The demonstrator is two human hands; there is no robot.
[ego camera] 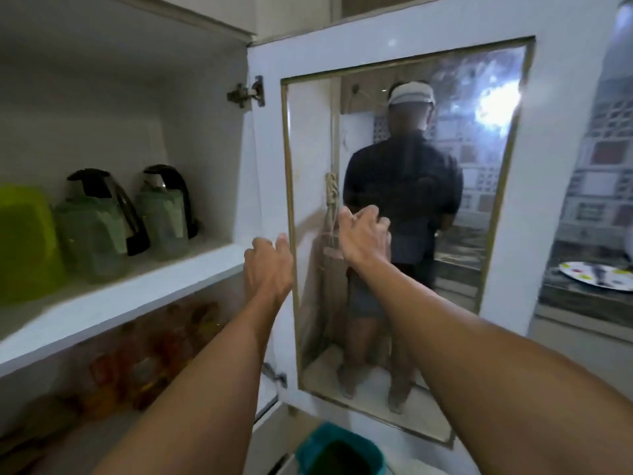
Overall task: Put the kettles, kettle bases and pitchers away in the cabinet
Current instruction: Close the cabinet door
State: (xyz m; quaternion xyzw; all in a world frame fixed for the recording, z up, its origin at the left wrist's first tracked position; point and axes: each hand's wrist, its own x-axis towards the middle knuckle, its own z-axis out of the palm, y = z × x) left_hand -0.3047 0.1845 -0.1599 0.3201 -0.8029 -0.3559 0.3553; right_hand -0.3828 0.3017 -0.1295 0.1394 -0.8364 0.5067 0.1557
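Note:
Two kettles with black handles and lids stand side by side on the upper cabinet shelf: one on the left, the other on the right. A lime-green pitcher sits left of them, partly cut off by the frame edge. My left hand reaches toward the inner edge of the open white cabinet door, fingers curled and empty. My right hand is held against the door's glass panel, fingers loosely apart, holding nothing.
The lower shelf holds several blurred jars and packets. The glass panel reflects a person in dark clothes. A teal bucket stands below the door. A patterned plate lies on the dark counter at right.

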